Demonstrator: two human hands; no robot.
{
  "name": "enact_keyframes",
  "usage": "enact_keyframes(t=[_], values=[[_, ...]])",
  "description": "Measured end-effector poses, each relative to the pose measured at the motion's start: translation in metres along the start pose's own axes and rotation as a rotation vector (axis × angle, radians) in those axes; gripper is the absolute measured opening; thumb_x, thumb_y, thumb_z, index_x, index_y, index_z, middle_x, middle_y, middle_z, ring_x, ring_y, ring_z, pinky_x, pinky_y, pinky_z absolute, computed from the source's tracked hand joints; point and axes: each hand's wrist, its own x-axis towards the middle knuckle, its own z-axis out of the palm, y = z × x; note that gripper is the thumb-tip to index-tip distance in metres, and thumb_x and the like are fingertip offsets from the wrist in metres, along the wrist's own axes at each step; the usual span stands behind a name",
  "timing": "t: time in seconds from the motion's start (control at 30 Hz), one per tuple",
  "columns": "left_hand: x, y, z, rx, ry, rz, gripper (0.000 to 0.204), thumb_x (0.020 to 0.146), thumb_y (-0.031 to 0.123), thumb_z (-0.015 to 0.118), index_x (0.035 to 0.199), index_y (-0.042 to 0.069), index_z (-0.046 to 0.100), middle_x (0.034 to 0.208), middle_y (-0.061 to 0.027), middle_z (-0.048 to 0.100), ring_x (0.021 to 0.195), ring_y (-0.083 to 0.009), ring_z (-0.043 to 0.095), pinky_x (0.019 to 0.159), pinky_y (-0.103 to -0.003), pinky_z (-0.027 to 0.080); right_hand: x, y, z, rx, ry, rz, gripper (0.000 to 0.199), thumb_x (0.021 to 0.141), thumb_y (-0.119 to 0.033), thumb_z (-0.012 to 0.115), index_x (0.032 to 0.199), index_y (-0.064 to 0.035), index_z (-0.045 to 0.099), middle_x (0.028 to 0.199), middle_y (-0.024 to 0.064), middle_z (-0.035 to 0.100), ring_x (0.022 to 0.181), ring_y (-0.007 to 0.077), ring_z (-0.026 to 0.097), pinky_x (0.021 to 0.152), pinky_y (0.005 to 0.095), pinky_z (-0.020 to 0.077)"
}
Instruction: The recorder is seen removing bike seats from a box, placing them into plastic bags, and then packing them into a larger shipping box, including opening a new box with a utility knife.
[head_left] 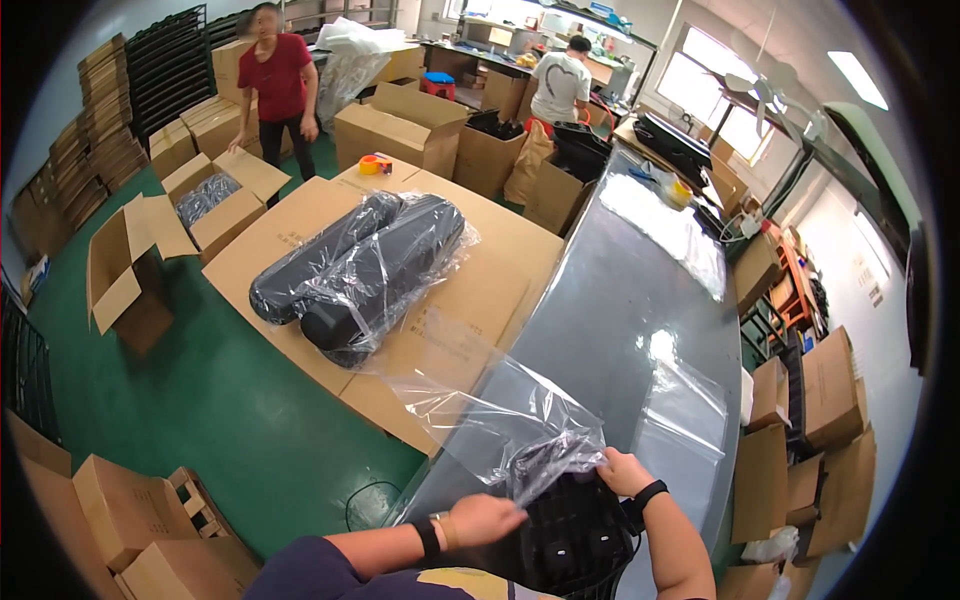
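Pinching clear bag [540,412] with left hand [487,518] and right hand [626,472], over black item [575,535] at five o'clock. Facing bagged black rolls [388,272] at ten o'clock.

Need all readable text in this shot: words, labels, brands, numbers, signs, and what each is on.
None readable enough to quote.
Large cardboard: printing, too faint to read.
Lower-left carton: small print, unreadable.
Wall marks at right: too small, blurred.
Clear plastic bag: no lettering I see.
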Motion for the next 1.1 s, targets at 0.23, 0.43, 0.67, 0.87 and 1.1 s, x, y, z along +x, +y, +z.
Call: enact_keyframes(t=[0.23,0.43,0.67,0.87,1.1], values=[[0.007,0.020,-0.004,0.134,0.319,0.224,0.015,0.078,0.021,0.058,0.070,0.009,0.053,0.080,-0.0075,0.052,0.073,-0.0297,0.057,0.057,-0.040,0.048,0.001,0.056,-0.006,0.697,-0.034,0.256,0.027,0.092,-0.023,0.047,0.102,-0.0051,0.064,0.085,0.0088,0.064,0.075,0.0176,0.061,0.058,0.0335,0.0523],[0.021,0.038,0.006,-0.153,0.261,0.279,0.022,0.077,0.010,0.058,0.099,0.012,0.055,0.083,-0.0088,0.054,0.072,-0.0298,0.058,0.060,-0.038,0.048,-0.108,0.110,0.041,0.641,-0.232,0.440,0.032,0.095,-0.027,0.041,0.102,-0.0044,0.064,0.090,0.0057,0.063,0.082,0.0171,0.059,0.066,0.0339,0.0523],[0.020,0.038,0.023,0.019,0.297,0.293,0.027,0.083,0.017,0.060,0.110,0.017,0.060,0.096,-0.0084,0.063,0.072,-0.0249,0.063,0.063,-0.033,0.051,-0.319,0.148,0.127,1.278,-0.054,0.661,0.043,0.094,-0.026,0.048,0.129,-0.0024,0.040,0.111,0.0184,0.058,0.097,0.0297,0.061,0.078,0.0415,0.0520],[0.029,0.049,0.025,0.160,0.238,0.364,0.022,0.082,0.022,0.062,0.104,0.018,0.064,0.085,-0.0056,0.067,0.070,-0.0233,0.064,0.057,-0.032,0.051,-0.441,0.125,0.274,1.412,-0.099,0.852,0.043,0.087,-0.032,0.060,0.121,-0.0070,0.050,0.102,0.0079,0.063,0.086,0.0218,0.063,0.073,0.0371,0.0526],[0.017,0.084,0.021,0.096,0.191,0.485,0.013,0.084,0.017,0.060,0.095,0.016,0.068,0.078,-0.0090,0.066,0.066,-0.0255,0.063,0.056,-0.032,0.050,-0.443,0.079,0.319,1.707,0.035,0.695,0.051,0.071,-0.010,0.075,0.115,0.0003,0.053,0.100,0.0076,0.063,0.088,0.0192,0.061,0.080,0.0323,0.0483]])
